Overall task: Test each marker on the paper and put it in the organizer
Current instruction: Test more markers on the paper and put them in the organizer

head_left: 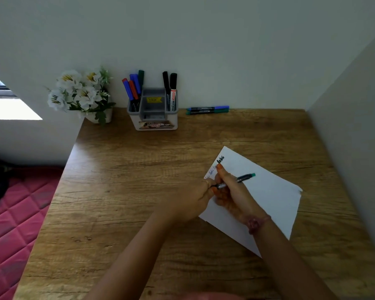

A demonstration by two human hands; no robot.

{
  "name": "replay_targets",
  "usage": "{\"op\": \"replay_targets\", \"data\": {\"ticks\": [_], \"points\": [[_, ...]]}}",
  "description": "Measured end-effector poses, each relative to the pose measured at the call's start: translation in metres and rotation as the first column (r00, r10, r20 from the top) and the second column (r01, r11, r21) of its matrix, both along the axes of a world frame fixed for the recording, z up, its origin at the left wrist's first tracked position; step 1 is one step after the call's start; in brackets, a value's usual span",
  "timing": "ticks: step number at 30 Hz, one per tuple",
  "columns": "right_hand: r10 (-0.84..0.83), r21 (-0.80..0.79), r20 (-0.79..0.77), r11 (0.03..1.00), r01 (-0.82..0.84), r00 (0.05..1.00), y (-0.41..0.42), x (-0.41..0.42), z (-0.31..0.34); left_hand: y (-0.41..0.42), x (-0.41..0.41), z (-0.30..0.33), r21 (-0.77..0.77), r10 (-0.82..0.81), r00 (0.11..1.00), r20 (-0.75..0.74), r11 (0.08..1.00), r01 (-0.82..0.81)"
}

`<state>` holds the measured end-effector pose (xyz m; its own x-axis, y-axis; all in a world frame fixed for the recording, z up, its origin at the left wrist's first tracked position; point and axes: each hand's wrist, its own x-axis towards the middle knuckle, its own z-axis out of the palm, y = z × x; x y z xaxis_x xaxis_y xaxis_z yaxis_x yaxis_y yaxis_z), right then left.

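Both forearms reach in from the bottom edge, and the hands meet over the near-left edge of the paper (266,191): the right hand (234,195) has its grip clamped on a green-ended marker (236,180), while the left hand (188,204) has its grip pinched together at the marker's tip end, probably on the cap, though that end is hidden. Just beyond the grips, short scribbles in several inks run along the paper's edge, the last bold and dark, reading something like "loki". Well beyond the grips, the organizer (154,111) holds about 7 markers; one reads "WHITE BOARD", and a yellow price sticker is unreadable. Beyond and right, 2 markers (207,110) lie on the tabletop (128,202), apparently untested.
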<state>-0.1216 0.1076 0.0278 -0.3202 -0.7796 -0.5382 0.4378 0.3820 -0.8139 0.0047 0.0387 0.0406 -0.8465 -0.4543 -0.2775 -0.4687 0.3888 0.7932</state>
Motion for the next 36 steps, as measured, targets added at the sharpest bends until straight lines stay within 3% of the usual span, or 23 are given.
{"op": "replay_targets", "data": {"ticks": [3,7,13,17,20,23,28,36], "points": [[0.069,0.053,-0.052,0.996,-0.066,0.996,0.001,-0.005,0.001,0.007,-0.001,-0.011,-0.043,0.007,1.0,0.005,0.999,-0.007],[0.132,-0.001,0.055,0.991,-0.132,0.99,0.003,-0.011,0.005,0.013,0.001,-0.017,-0.086,0.063,0.996,-0.068,0.994,-0.068],[0.313,-0.108,0.207,0.949,-0.297,0.927,0.011,-0.023,0.012,0.008,0.002,-0.021,-0.024,0.07,0.991,-0.11,0.997,-0.073],[0.462,-0.093,0.037,0.884,-0.457,0.886,0.012,-0.039,0.017,-0.005,0.011,-0.015,0.053,0.017,1.0,0.006,0.998,-0.017],[0.376,-0.182,-0.055,0.907,-0.379,0.925,0.009,-0.06,0.019,-0.025,0.016,-0.016,0.111,0.127,0.991,0.031,0.985,-0.129],[0.142,-0.262,-0.175,0.947,-0.185,0.974,0.004,-0.083,0.016,-0.053,0.012,-0.02,-0.059,0.274,0.961,0.045,0.961,-0.271],[-0.087,-0.218,-0.39,0.976,0.0,0.917,-0.013,-0.095,0.007,-0.078,-0.017,-0.025,-0.122,0.313,0.945,0.092,0.946,-0.301],[-0.015,-0.108,-0.463,0.993,-0.04,0.886,-0.017,-0.095,-0.013,-0.088,-0.064,-0.031,-0.134,0.36,0.927,0.106,0.929,-0.346]]}}
